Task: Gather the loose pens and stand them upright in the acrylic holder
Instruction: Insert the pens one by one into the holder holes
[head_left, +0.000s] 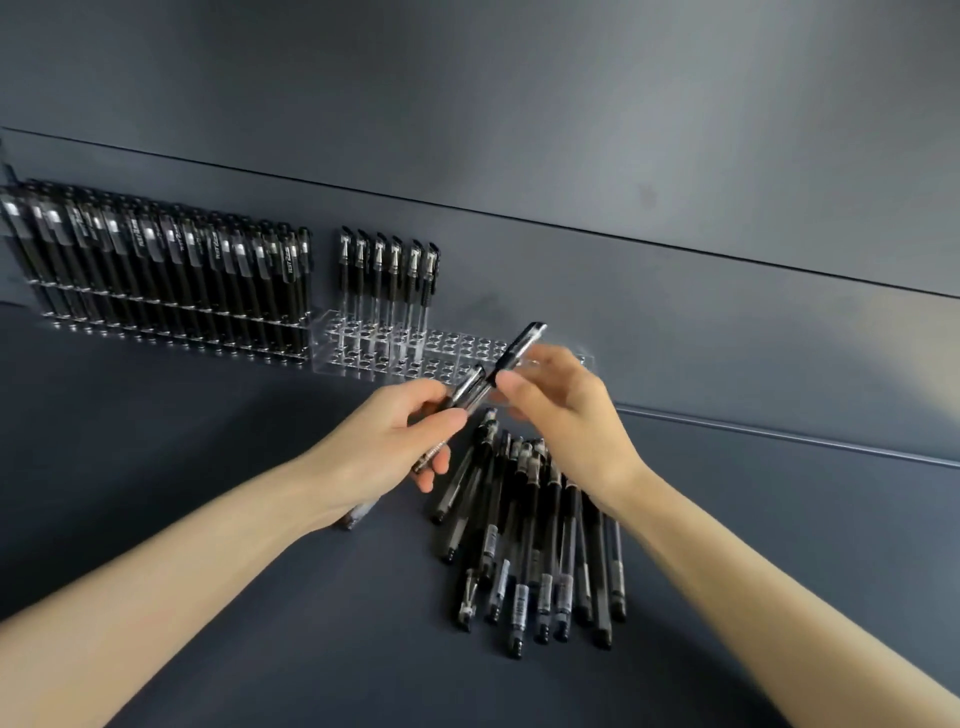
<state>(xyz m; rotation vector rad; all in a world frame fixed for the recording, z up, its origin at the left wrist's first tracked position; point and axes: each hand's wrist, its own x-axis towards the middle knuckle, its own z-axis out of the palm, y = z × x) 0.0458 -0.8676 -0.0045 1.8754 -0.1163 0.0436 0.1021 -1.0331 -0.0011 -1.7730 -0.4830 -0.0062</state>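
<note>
1. Head view: the left hand (410, 436) grasps pens (465, 395) in its curled fingers.
2. The right hand (561, 410) pinches one pen (522, 345), tilted, near the partly filled clear holder (353, 358).
3. Loose pens (530, 530) lie on the dark table (260, 597), beneath the right wrist.

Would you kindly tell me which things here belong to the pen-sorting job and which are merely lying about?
Job: loose pens; acrylic holder, partly filled; pen gripped by left hand and right hand.
Lying about: full pen rack on the left; grey wall panel.
</note>
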